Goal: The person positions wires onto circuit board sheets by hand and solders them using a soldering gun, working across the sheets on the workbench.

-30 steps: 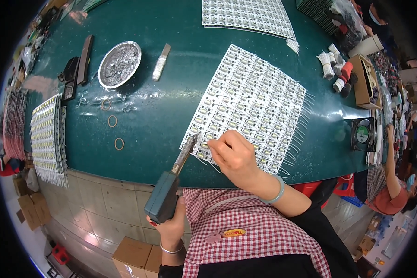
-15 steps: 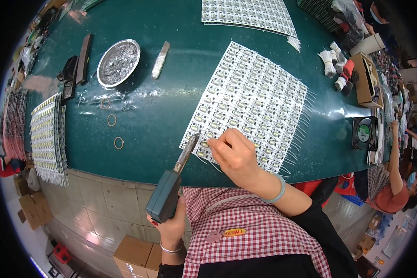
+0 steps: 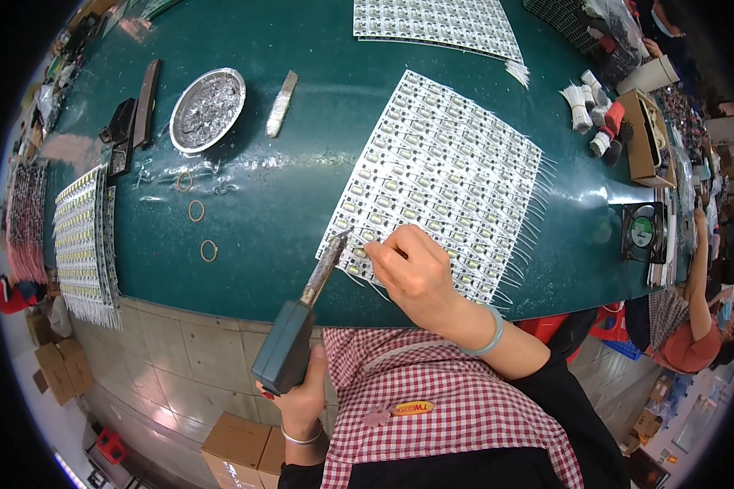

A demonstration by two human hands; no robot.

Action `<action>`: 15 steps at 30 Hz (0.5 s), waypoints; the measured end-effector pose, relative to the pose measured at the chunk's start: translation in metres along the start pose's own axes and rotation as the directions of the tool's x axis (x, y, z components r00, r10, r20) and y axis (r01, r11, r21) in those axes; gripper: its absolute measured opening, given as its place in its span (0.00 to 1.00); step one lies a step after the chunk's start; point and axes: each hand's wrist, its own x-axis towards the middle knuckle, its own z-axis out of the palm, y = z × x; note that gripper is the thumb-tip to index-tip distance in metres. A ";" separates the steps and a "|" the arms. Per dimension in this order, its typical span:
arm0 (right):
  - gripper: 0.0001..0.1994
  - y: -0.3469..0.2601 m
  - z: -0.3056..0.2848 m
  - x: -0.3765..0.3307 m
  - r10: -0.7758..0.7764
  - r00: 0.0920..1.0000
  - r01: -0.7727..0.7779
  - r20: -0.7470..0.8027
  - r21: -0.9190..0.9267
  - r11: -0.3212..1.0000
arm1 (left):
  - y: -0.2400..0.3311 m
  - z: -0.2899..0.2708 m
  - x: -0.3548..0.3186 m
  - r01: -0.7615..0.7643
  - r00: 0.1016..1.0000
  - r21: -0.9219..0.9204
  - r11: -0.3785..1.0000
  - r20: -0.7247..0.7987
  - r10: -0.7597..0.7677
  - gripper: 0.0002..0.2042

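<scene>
My left hand (image 3: 302, 399) grips a grey-green soldering iron (image 3: 289, 342) by its handle. The iron's metal tip reaches up to the near left corner of a white panel of small circuit boards (image 3: 448, 175) lying on the green table (image 3: 285, 204). My right hand (image 3: 412, 273) rests on that near edge of the panel, fingers pinched on a thin wire next to the iron's tip. Thin wire leads stick out along the panel's right and near sides.
A round metal dish (image 3: 206, 108) of solder scraps and a metal bar (image 3: 282, 103) lie at the back left. Rubber bands (image 3: 196, 211) lie left of the panel. More panels sit at the far left (image 3: 81, 236) and back (image 3: 432, 20). Another person (image 3: 693, 326) sits at right, near a small fan (image 3: 643, 232).
The iron's tip and my right hand have shifted slightly along the panel's near edge; otherwise nothing has moved.
</scene>
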 end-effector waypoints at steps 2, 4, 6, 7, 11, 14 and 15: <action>0.12 0.000 0.000 -0.001 0.002 1.000 -0.002 -0.004 0.004 1.000 | -0.002 0.000 -0.001 0.019 1.000 -0.037 0.999 -0.019 -0.020 0.13; 0.11 0.001 -0.001 -0.001 -0.019 0.999 0.020 0.028 -0.019 1.000 | -0.001 -0.001 0.000 0.005 1.000 -0.024 1.000 -0.009 -0.005 0.13; 0.11 0.002 0.000 -0.002 -0.016 1.000 0.016 0.026 -0.016 1.000 | 0.002 0.000 0.001 -0.010 1.000 -0.012 1.000 0.001 0.010 0.14; 0.11 0.001 0.001 -0.002 -0.013 1.000 0.013 0.023 -0.013 1.000 | 0.004 0.001 0.001 -0.009 1.000 -0.021 1.000 -0.005 0.009 0.14; 0.11 0.001 0.000 -0.002 -0.015 1.000 0.016 0.025 -0.021 1.000 | 0.003 0.001 0.001 -0.038 0.999 -0.019 0.999 -0.002 0.037 0.16; 0.11 0.001 0.000 -0.002 -0.015 1.000 0.015 0.014 -0.009 1.000 | 0.013 0.001 0.000 0.139 0.990 -0.073 0.988 -0.002 -0.140 0.19; 0.11 0.001 -0.001 -0.001 -0.015 1.000 0.015 0.019 -0.010 1.000 | 0.014 0.002 -0.001 0.139 0.990 -0.073 0.988 -0.002 -0.139 0.19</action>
